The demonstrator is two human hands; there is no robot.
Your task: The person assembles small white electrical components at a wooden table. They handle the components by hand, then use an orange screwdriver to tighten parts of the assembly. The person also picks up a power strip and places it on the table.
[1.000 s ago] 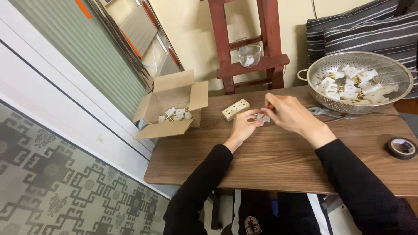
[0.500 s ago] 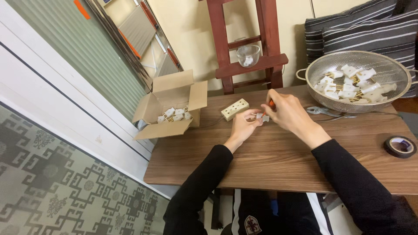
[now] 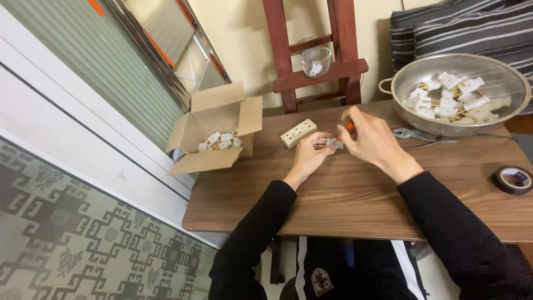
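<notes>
Broadly, a low table (image 3: pixel 355 194) of brown wood-grain laminate, rectangular and smooth, filled the middle of the view. At its far right stood a round wire-mesh metal colander (image 3: pixel 502 75) heaped with small white plastic plugs (image 3: pixel 449 103) with brass prongs. At the far left sat an open cardboard box (image 3: pixel 214 130), flaps spread, with a few more of the same plugs inside. A cream, oblong plastic socket block (image 3: pixel 298 133) lay between the box and the hands, and a dark roll of tape (image 3: pixel 513 179) lay flat near the right edge. Metal pliers (image 3: pixel 413 134) rested just in front of the colander.

Both arms, in black sleeves, reached forward and met near the table's middle. The left hand (image 3: pixel 310 155) was curled, its fingers pinched narrowly around a small white plug (image 3: pixel 332 143) held just above the tabletop. The right hand (image 3: pixel 373 138) arched over it, fingers closed on a slim tool with an orange handle (image 3: pixel 350 125), its tip pointed down at the plug.
</notes>
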